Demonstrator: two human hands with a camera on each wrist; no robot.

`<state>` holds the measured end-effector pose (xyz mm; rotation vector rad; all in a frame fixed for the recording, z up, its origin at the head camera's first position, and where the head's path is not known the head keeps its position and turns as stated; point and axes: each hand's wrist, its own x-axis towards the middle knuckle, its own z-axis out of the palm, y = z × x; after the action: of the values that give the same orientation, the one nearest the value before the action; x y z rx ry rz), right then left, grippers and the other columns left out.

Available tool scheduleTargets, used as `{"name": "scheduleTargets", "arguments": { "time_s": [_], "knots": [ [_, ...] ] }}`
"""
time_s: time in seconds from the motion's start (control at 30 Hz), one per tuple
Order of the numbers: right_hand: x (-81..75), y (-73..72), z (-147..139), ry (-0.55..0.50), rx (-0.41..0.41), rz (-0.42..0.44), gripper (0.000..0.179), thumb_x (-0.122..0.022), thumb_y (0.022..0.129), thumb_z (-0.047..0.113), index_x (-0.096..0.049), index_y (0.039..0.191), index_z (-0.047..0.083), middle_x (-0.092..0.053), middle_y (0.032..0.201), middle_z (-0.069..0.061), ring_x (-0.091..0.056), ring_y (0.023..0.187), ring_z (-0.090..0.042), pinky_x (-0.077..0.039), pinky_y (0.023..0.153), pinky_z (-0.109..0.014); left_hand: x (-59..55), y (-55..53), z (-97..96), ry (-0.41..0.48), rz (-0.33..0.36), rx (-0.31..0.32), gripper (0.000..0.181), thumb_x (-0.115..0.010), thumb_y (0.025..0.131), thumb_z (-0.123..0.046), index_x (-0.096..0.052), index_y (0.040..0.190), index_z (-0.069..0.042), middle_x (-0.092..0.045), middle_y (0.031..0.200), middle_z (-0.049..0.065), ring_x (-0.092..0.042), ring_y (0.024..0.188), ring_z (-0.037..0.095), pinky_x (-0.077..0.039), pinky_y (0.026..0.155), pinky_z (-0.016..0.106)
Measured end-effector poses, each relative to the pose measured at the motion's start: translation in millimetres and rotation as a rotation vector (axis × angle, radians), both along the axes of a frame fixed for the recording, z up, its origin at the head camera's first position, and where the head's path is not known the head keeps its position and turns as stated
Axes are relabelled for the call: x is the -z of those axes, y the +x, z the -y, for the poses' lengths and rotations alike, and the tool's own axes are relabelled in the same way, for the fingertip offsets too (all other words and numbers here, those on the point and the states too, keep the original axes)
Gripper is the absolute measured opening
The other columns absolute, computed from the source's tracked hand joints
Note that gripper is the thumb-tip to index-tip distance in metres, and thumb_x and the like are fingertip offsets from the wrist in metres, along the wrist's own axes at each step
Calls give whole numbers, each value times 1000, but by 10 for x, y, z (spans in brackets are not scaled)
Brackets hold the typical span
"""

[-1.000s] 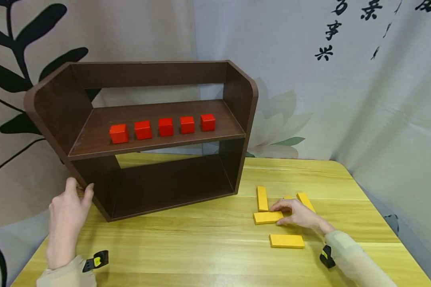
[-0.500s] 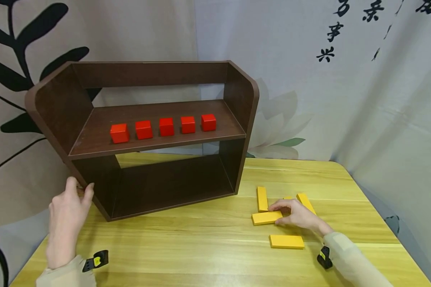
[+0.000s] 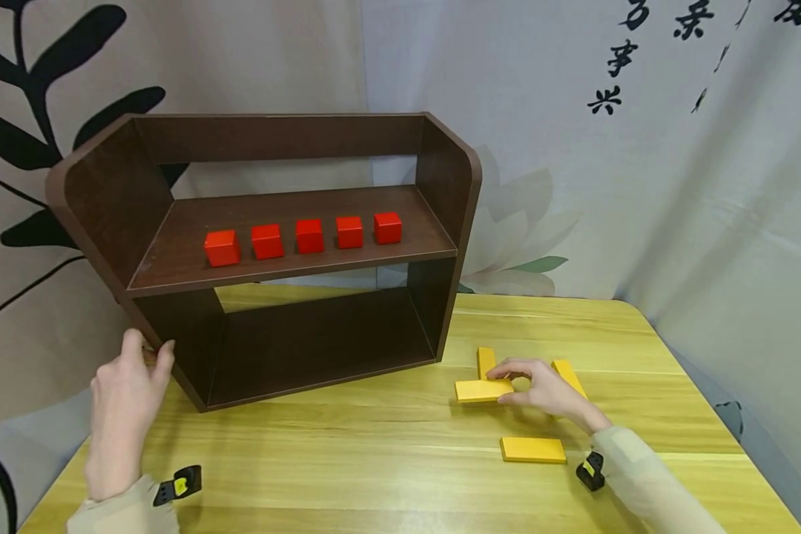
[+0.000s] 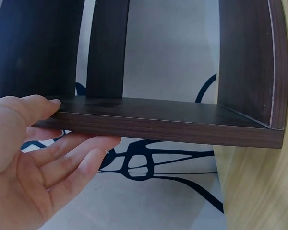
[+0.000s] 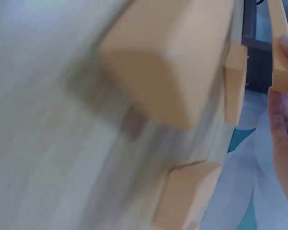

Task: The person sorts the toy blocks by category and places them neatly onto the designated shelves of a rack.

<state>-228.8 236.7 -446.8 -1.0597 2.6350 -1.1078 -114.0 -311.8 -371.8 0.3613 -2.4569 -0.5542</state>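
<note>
A dark brown two-tier wooden shelf (image 3: 320,330) stands at the left of the table. My left hand (image 3: 128,393) grips the front edge of its left side panel (image 4: 173,127), thumb on one face and fingers behind, as the left wrist view shows. My right hand (image 3: 547,389) pinches a flat yellow block (image 3: 477,391) by its right end, slightly above the table. In the right wrist view this block (image 5: 281,62) is between thumb and fingers. Behind it, another yellow block (image 3: 486,360) is partly hidden. A row of several red cubes (image 3: 309,237) sits on the upper tier.
A yellow block (image 3: 532,449) lies on the wooden table (image 3: 347,460), nearer me. Another (image 3: 569,377) lies behind my right hand. Printed curtains (image 3: 541,111) hang behind the table. A black curved thing (image 3: 0,482) shows at the lower left edge.
My right hand has lifted the yellow block off the table and moved it left and away from me. The left hand, shelf and red cubes stay put.
</note>
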Motion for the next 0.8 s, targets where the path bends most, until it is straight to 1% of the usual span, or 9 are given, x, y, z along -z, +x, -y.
{"name": "scheduleTargets", "arguments": {
  "time_s": [0.1, 0.23, 0.3, 0.4, 0.5, 0.6, 0.7, 0.8],
  "knots": [
    [-36, 0, 79, -14, 13, -35, 36, -77, 78, 20, -67, 113, 15, -69, 111, 2, -60, 96, -4, -50, 85, -27, 1, 1, 1, -2, -2, 0, 24, -52, 95, -20, -41, 95, 2, -50, 57, 20, -44, 42, 34, -26, 40, 34],
    [-82, 3, 196, -59, 12, -56, 36, -78, 77, 19, -68, 111, 15, -69, 111, 0, -62, 98, -8, -50, 86, -28, 4, 1, 1, -8, -16, 0, 24, -52, 95, -19, -41, 93, 2, -50, 56, 20, -43, 41, 34, -25, 40, 34],
    [-107, 6, 251, -74, 14, -52, 35, -78, 78, 20, -68, 111, 16, -69, 111, 1, -61, 100, -8, -50, 86, -30, 6, 1, 1, -9, -27, 2, 23, -52, 95, -19, -41, 93, 2, -49, 54, 19, -42, 41, 34, -25, 40, 35],
    [-142, 7, 326, -85, 20, -61, 34, -77, 78, 20, -69, 111, 18, -69, 111, 1, -61, 101, -9, -51, 86, -34, 5, 1, -1, -14, -39, 0, 23, -53, 94, -18, -41, 93, 2, -45, 51, 17, -40, 40, 32, -24, 41, 34],
    [-172, 1, 400, -90, 25, -88, 33, -77, 78, 16, -69, 110, 19, -70, 110, 1, -62, 102, -12, -51, 86, -36, 3, 0, -2, -16, -46, -2, 23, -53, 94, -18, -41, 93, 2, -43, 50, 16, -39, 40, 32, -24, 40, 34],
    [-201, -2, 476, -92, 36, -122, 33, -77, 78, 14, -69, 110, 19, -70, 109, 1, -63, 102, -16, -50, 87, -37, -2, -2, -2, -15, -48, -2, 23, -53, 94, -18, -41, 92, 1, -44, 50, 16, -40, 40, 34, -25, 40, 35],
    [-231, 5, 551, -95, 58, -127, 33, -78, 77, 13, -70, 109, 18, -70, 110, 1, -63, 104, -18, -50, 90, -37, -6, -2, -2, -12, -43, -3, 23, -53, 94, -19, -41, 92, 1, -44, 50, 16, -41, 41, 36, -25, 40, 36],
    [-245, 13, 628, -102, 80, -121, 34, -78, 77, 13, -69, 110, 15, -69, 112, -3, -63, 107, -22, -49, 93, -38, -7, -2, 1, -12, -42, -2, 23, -53, 94, -19, -41, 92, 1, -45, 50, 16, -41, 41, 36, -25, 40, 36]
  ]
}}
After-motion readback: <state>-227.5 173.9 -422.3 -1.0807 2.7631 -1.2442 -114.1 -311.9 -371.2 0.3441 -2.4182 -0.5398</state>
